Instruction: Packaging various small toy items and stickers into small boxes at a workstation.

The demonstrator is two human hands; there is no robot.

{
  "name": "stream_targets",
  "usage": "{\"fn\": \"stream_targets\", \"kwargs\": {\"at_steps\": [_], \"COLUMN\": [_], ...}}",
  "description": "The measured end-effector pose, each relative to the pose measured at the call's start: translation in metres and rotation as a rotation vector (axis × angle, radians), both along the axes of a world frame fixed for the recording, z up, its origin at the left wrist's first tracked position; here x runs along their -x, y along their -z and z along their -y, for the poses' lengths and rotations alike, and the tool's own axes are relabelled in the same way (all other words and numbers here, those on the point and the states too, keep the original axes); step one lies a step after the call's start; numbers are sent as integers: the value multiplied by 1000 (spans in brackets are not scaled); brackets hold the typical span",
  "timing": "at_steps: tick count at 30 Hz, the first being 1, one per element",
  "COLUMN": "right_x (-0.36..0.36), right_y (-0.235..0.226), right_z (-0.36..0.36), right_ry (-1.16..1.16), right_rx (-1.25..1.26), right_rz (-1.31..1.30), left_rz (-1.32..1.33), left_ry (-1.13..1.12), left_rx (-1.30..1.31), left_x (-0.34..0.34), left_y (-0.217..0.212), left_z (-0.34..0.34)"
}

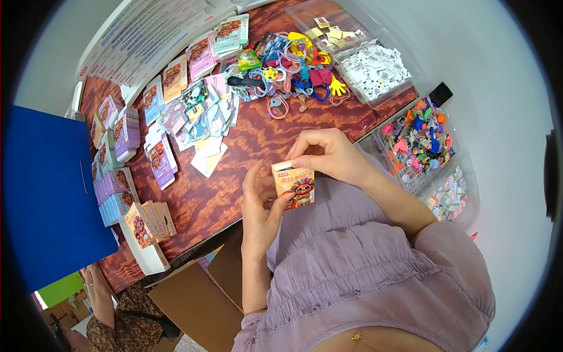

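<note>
Just past the table's near edge, in front of my body, I hold a small orange cardboard box [301, 188] with a colourful cartoon figure on its front. My left hand [261, 208] is wrapped round its left side, the thumb pressed on the front. At the top opening my right hand [329, 154] pinches the box's upper flap or edge between thumb and fingers; what lies inside is hidden. Beyond my hands, a pile of paper cards and flat packets [205, 120] spreads over the red-brown patterned table [249, 144].
Mixed small toys and hair ties [287, 64] lie heaped at the back. Plastic bins hold white paper slips [375, 69] and colourful trinkets [419, 141] on the right. Box stacks [117, 188] and a blue panel [53, 193] stand left. Another person's hand [97, 290] shows lower left.
</note>
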State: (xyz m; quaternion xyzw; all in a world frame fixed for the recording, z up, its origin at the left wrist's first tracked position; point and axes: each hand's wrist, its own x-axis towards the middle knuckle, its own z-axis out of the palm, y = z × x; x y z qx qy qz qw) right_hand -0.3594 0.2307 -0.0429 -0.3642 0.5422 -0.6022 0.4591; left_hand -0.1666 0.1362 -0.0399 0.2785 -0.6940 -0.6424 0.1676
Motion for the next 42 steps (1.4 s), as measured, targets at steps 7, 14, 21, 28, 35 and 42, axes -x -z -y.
{"fn": "stream_targets", "kwargs": {"at_steps": [7, 14, 21, 28, 35, 42], "right_x": [-3, -12, -38, -128, -216, -216], "right_y": [-3, -14, -14, -62, -35, 23], "right_z": [-13, -4, 41, 175, 265, 237], "right_ry": [-37, -94, -230, -483, -304, -235], "right_rx": [187, 91, -11, 75, 62, -491], "right_rz": [-502, -564, -332, 55, 111, 506], "left_rz": [45, 74, 97, 32, 101, 203], "left_ry": [-16, 140, -106, -586, -790, -617], "left_rx": [8, 310, 130, 246, 205, -97], "left_x": [-3, -13, -52, -140, -210, -213], "left_y": [-4, 4, -15, -77, -67, -45], "left_z": [-6, 9, 11, 75, 180, 184]}}
